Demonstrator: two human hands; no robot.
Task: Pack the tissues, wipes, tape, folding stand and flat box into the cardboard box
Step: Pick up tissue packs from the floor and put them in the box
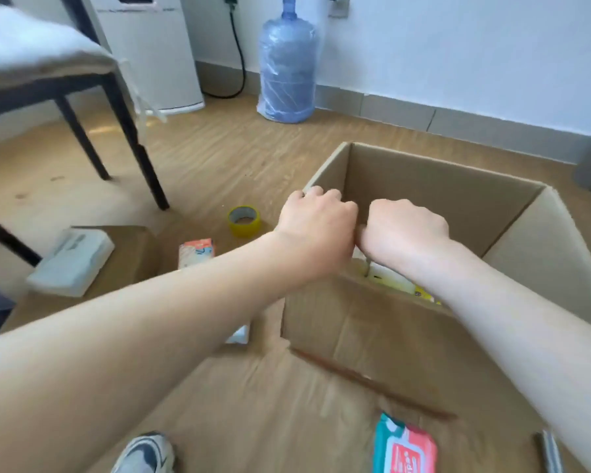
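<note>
Reaching in, I've both fists, left hand [316, 221] and right hand [405, 230], gripping closed at the cardboard box [440, 186] rim, tape [244, 220] just left on the floor.

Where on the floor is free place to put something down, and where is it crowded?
Bare floor lies between the tape roll, the chair leg and the water bottle. It is crowded near the cardboard box: both hands at its left wall, wipes pack in front.

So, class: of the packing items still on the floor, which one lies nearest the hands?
The yellow tape roll, just left of the left hand; the tissue pack and wipes lie farther away.
</note>
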